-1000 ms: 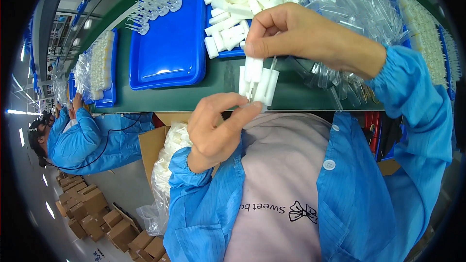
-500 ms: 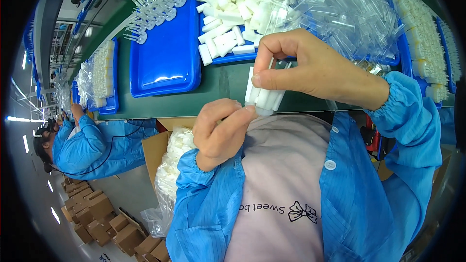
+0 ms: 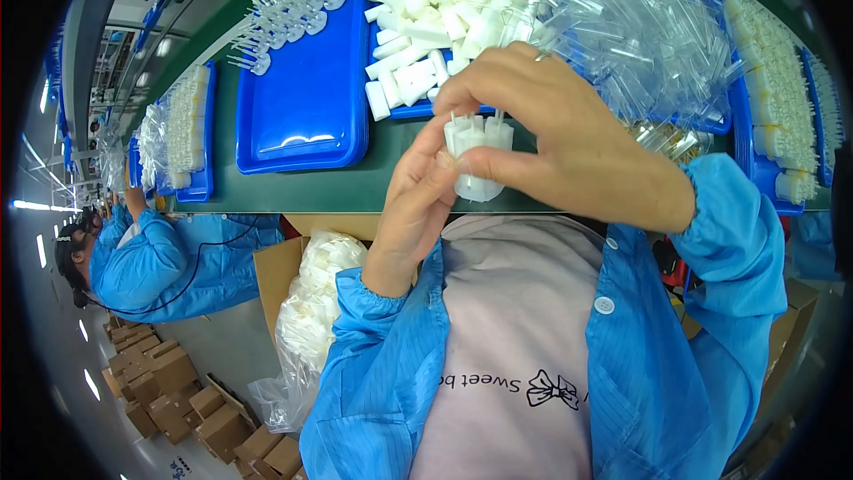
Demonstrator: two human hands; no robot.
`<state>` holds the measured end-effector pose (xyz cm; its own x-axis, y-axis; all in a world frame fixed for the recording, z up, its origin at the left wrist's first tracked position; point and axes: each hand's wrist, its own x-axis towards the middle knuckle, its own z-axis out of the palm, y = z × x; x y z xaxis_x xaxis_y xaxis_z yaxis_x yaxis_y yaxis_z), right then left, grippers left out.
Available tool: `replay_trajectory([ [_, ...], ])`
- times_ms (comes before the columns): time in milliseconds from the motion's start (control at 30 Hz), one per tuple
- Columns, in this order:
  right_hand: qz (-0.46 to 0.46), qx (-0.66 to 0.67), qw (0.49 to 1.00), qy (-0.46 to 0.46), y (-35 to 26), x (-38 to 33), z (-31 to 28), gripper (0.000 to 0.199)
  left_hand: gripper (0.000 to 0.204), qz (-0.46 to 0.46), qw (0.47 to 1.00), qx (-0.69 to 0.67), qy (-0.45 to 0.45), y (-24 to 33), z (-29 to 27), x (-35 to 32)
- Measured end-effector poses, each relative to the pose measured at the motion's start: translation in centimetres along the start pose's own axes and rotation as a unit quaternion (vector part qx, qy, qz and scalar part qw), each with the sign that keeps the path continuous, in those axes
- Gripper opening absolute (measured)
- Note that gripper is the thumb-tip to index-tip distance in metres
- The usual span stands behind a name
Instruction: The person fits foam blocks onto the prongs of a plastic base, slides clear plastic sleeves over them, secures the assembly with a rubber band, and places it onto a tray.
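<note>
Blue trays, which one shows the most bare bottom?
The tray just left of the white blocks; clear stemmed parts cover only its far end, while the others look mostly covered.

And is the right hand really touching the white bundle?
Touching. The head view shows the right hand with its thumb lying across the front of the white bundle.

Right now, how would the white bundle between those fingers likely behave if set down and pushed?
The white bundle might slide apart: gaps show between its upright pieces. Its rounded outline suggests it could roll if laid sideways. Its smooth, plastic-looking surface may feel slippery.
</note>
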<state>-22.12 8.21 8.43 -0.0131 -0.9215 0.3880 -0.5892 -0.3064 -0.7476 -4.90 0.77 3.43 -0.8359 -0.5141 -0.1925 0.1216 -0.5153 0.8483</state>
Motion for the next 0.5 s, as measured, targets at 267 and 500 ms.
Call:
replay_trajectory([
  [267,0.001,-0.133,0.991,-0.002,-1.6,-2.0,0.6,0.079,0.069,-0.060,0.983,-0.172,0.008,-0.8,-0.7,-0.6],
  [500,-0.031,-0.155,0.987,0.004,-0.6,-1.6,1.3,0.070,0.068,-0.061,0.984,-0.166,0.027,-1.1,-0.2,-0.8],
])
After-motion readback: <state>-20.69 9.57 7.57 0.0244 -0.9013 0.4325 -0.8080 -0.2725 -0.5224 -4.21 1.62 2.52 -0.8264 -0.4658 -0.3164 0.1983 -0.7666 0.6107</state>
